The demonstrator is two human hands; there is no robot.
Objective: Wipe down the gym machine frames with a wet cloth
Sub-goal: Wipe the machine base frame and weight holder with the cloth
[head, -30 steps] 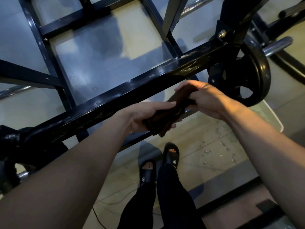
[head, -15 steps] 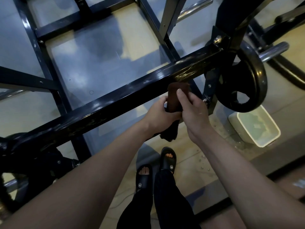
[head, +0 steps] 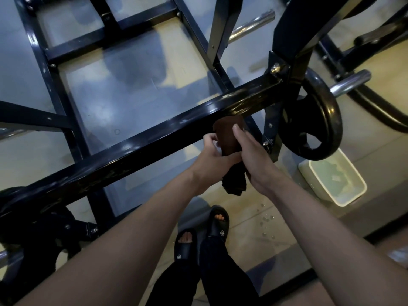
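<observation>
A black machine frame (head: 141, 140) fills most of the head view. Its main bar runs diagonally from the lower left to a bolted joint at the upper right, and further cross members are seen behind it, over a pale floor (head: 123, 93). A black weight plate (head: 318, 120) is mounted on a chrome sleeve (head: 351, 82) just to the right of the joint. Below the plate, a cream rectangular basin (head: 355, 191) containing water is set on the floor, and water droplets (head: 266, 219) are scattered on the floor beside it.

Two bare forearms are extended from the bottom edge toward the bar. The left hand (head: 212, 160) is positioned below the bar, with its fingers curled round the left side of a dark brown cloth (head: 229, 138). The right hand (head: 251, 155) is closed on the right side of the same cloth, with the thumb laid along its front face. The cloth is therefore gripped by both hands. Its upper end is held against the lower edge of the main bar, near the joint, and its loose lower end (head: 235, 184) hangs between the two wrists.

Two feet in black slide sandals (head: 217, 226) and dark trouser legs (head: 212, 274) are seen directly beneath the hands.
</observation>
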